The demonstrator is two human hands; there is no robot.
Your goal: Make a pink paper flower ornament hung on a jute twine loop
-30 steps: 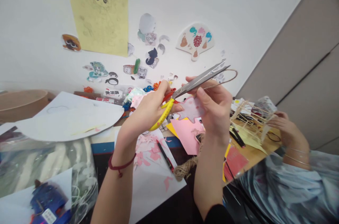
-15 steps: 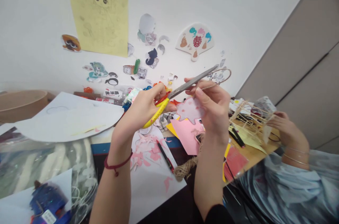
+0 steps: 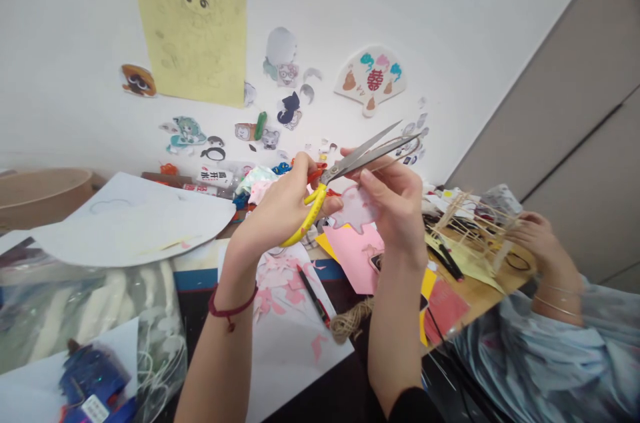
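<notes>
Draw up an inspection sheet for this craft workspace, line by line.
Surface: white sheet under pink scraps; wooden tabletop at right, partly covered.
Things in hand: scissors, blades apart; twine close to the blades, contact unclear; pale pink cut-out.
Clutter: pink sheet, pen and twine ball around the forearms; plastic bag and blue packaged item at left.
Hands: left hand grips the scissors; right hand holds the cut-out and twine.
Cables: white cords at left, thin dark cord at right; their use is unclear.
Surroundings: wall with yellow drawing and fan-shaped piece; another person's hand by a stick frame.
</notes>
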